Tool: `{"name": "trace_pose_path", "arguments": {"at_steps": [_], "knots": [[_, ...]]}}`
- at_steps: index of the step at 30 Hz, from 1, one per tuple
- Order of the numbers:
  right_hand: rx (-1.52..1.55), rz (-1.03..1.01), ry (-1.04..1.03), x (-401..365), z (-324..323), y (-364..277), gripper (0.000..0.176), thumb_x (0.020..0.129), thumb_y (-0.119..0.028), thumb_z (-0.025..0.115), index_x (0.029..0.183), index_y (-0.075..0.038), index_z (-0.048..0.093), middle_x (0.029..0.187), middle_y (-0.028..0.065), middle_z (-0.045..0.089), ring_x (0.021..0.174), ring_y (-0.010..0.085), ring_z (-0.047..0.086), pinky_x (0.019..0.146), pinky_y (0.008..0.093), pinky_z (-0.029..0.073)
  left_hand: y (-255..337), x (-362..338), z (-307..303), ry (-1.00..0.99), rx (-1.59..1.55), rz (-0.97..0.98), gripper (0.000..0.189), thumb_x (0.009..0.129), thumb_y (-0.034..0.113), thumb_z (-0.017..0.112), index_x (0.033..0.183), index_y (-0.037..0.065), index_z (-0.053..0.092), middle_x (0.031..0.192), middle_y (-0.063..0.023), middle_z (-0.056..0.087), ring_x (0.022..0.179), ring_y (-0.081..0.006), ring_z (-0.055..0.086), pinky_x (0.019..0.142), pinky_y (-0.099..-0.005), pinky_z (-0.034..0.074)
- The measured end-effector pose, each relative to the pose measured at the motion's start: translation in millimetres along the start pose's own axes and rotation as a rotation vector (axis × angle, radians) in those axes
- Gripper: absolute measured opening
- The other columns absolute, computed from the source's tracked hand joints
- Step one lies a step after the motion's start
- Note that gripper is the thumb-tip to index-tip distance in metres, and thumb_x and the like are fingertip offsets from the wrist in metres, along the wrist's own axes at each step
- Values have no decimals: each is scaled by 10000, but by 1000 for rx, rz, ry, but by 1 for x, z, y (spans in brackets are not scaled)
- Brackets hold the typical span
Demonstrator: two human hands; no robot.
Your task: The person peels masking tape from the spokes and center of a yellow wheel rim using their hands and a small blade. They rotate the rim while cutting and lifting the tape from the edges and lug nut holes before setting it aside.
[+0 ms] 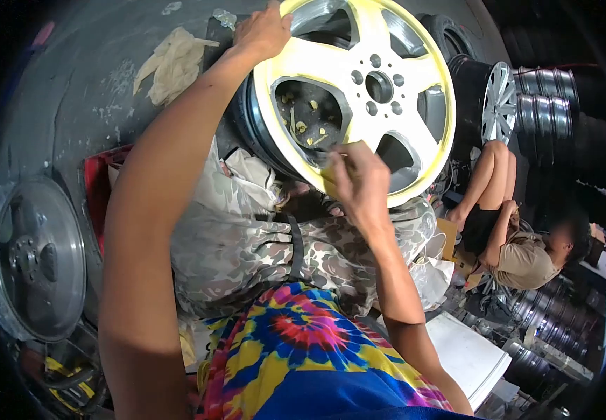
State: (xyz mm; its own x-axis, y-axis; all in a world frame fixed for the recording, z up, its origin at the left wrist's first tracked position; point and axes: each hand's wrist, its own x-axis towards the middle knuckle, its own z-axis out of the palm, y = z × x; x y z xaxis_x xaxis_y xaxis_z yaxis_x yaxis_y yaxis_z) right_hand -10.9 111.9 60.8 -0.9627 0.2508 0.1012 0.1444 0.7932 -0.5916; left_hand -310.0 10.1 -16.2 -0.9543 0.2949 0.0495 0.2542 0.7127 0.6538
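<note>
A large five-spoke wheel rim [376, 119], white with a yellowish edge, stands tilted in front of my knees. My left hand [264, 31] rests on its upper left edge, fingers bent over the rim. At the lower edge is my right hand [359, 178], its fingers closed together against the yellowish lip; what they hold, if anything, is too blurred to make out. Yellow scraps [301, 127] lie on the floor behind the opening between two spokes. Camouflage trousers [240, 259] cover my legs below the wheel.
A plastic-wrapped wheel [37, 259] lies at the left. A crumpled tan cloth [173, 66] is on the floor. At the right a person [520, 259] sits beside a silver wheel [499, 101], with stacked rims [544, 115] behind. A white box [464, 353] stands at lower right.
</note>
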Motion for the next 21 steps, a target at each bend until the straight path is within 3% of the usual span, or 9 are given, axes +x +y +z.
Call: {"name": "trace_pose_path", "arguments": {"at_steps": [1, 6, 12, 14, 17, 21], "knots": [[51, 68, 80, -1, -6, 0, 99, 949, -41, 705, 1009, 36, 698, 912, 225, 690, 824, 413, 710, 744, 435, 552, -1, -1, -1, -1, -2, -7, 424, 1046, 315, 542, 1329, 1, 533, 1195, -338, 691, 1158, -515, 656, 993, -593, 511], [109, 187, 8, -25, -10, -15, 130, 949, -28, 702, 1052, 51, 718, 905, 225, 681, 782, 393, 692, 721, 429, 539, 2, 4, -4, -64, -19, -8, 429, 1040, 322, 551, 1332, 7, 539, 1211, -327, 694, 1185, -513, 645, 1004, -600, 508], [15, 127, 6, -24, 10, -15, 127, 947, -25, 706, 1054, 41, 724, 892, 207, 641, 755, 398, 671, 695, 456, 520, 2, 4, -4, -61, -6, -24, 425, 1040, 323, 555, 1332, 16, 534, 1205, -326, 697, 1170, -519, 649, 993, -609, 508], [36, 116, -1, -24, 13, -15, 132, 945, -37, 721, 1048, 46, 722, 872, 193, 654, 727, 343, 680, 676, 414, 517, 2, 4, -4, -55, -14, -24, 422, 1039, 326, 556, 1329, 19, 534, 1204, -327, 696, 1167, -519, 649, 992, -610, 507], [-54, 70, -30, -25, 12, -16, 145, 917, -12, 705, 1058, 20, 685, 924, 202, 637, 784, 424, 669, 692, 490, 515, -1, 4, 0, -50, -14, -27, 420, 1041, 332, 555, 1325, 23, 534, 1206, -326, 696, 1165, -521, 649, 990, -611, 507], [-111, 5, -67, -20, 9, -9, 157, 895, -1, 707, 1048, 5, 672, 942, 193, 641, 800, 440, 665, 691, 506, 517, 0, 4, -1, -61, -3, -22, 428, 1048, 343, 548, 1334, 25, 531, 1211, -326, 694, 1176, -525, 643, 996, -610, 504]]}}
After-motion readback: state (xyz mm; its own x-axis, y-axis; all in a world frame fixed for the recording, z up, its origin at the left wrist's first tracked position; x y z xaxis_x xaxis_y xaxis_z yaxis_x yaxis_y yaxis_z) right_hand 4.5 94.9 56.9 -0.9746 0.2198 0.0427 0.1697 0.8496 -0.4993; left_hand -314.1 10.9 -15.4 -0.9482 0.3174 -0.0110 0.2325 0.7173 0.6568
